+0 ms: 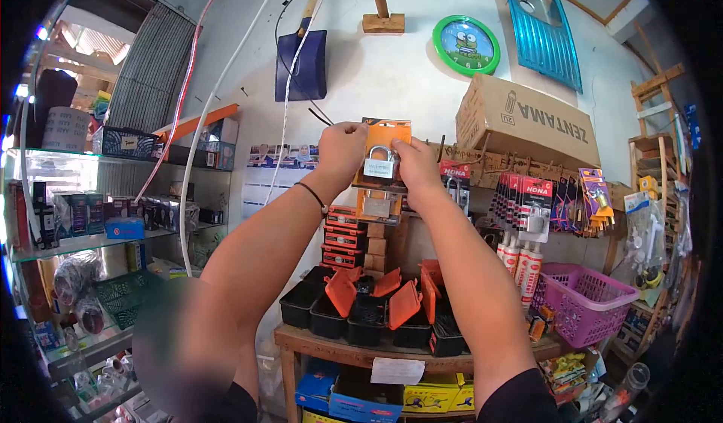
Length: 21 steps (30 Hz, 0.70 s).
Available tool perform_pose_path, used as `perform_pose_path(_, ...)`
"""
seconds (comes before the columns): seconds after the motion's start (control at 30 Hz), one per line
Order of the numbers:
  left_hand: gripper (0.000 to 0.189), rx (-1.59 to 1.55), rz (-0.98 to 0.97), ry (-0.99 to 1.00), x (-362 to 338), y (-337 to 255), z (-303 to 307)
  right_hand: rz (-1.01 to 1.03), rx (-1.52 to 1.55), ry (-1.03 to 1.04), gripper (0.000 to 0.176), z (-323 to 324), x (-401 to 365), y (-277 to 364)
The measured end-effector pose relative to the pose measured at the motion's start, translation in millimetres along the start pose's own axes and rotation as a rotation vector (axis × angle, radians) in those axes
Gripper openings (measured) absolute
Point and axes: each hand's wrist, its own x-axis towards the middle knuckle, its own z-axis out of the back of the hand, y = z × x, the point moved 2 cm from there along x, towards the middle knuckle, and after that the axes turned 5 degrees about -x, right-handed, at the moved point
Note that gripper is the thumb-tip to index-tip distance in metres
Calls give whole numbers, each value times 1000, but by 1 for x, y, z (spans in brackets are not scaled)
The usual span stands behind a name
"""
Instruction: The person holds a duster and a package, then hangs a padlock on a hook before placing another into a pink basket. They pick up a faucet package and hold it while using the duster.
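Both my arms reach up to a wall display. My left hand (340, 150) and my right hand (415, 164) together hold an orange card (390, 133) with a silver padlock (379, 164) packed on it. My left hand pinches the card's upper left edge, while my right hand grips its right side beside the lock. A second orange padlock card (376, 206) hangs just below. A black band sits on my left wrist.
More carded padlocks (533, 201) hang to the right under a ZENTAMA cardboard box (527, 118). Black trays with orange lids (376, 302) sit on a wooden table (316, 344). A pink basket (584, 302) is at right, glass shelves (83, 238) at left.
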Motion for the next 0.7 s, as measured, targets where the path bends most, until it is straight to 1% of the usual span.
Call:
perform_pose_path(0.07, 27, -20, 31, 1, 3, -1, 0, -169, 156, -32, 19, -2, -5, 9)
perform_pose_path(0.1, 27, -37, 59, 2, 4, -1, 0, -169, 156, -35, 19, -1, -6, 14)
perform_pose_path(0.17, 23, -28, 48, 11, 5, 3, 4, -379, 192, 56, 19, -2, -8, 14)
perform_pose_path(0.2, 21, -35, 94, 14, 2, 8, 6, -382, 196, 58, 19, -1, -10, 12)
perform_pose_path(0.23, 20, -41, 139, 14, -4, 11, 9, -351, 125, 86, 19, -1, -13, 7)
perform_pose_path(0.27, 18, -2, 88, -54, -12, 12, 8, -315, 57, 113, 19, -1, -14, 3)
perform_pose_path(0.3, 18, 6, 86, -56, -17, 15, 11, -316, 65, 117, 19, -3, -17, -2)
perform_pose_path(0.37, 19, 11, 151, 29, -17, 34, 12, -241, -76, 84, 18, -3, -22, -17)
perform_pose_path(0.4, 20, 15, 134, 31, -15, 43, 13, -147, -74, 36, 19, -4, -21, -30)
perform_pose_path(0.43, 20, 21, 133, 34, -16, 46, 11, -147, -68, 33, 19, -3, -18, -42)
perform_pose_path(0.5, 20, 203, 44, -48, -19, 47, 10, -71, -311, 20, 24, -1, -13, -53)
perform_pose_path(0.53, 24, 222, 107, -18, -20, 50, 10, -70, -305, 18, 24, -2, -13, -51)
perform_pose_path(0.57, 24, 228, 105, -19, -21, 52, 10, -96, -367, -35, 29, -2, -14, -49)
perform_pose_path(0.6, 26, 283, 46, 11, -23, 54, 9, -124, -429, -86, 33, -2, -15, -47)
perform_pose_path(0.63, 29, 338, -11, 42, -28, 51, 8, -128, -425, -83, 33, -2, -16, -48)
perform_pose_path(0.67, 33, 370, 58, 35, -32, 49, 9, -134, -465, -68, 35, -1, -15, -47)
perform_pose_path(0.7, 33, 372, 58, 37, -37, 46, 9, -139, -507, -54, 37, 0, -15, -46)
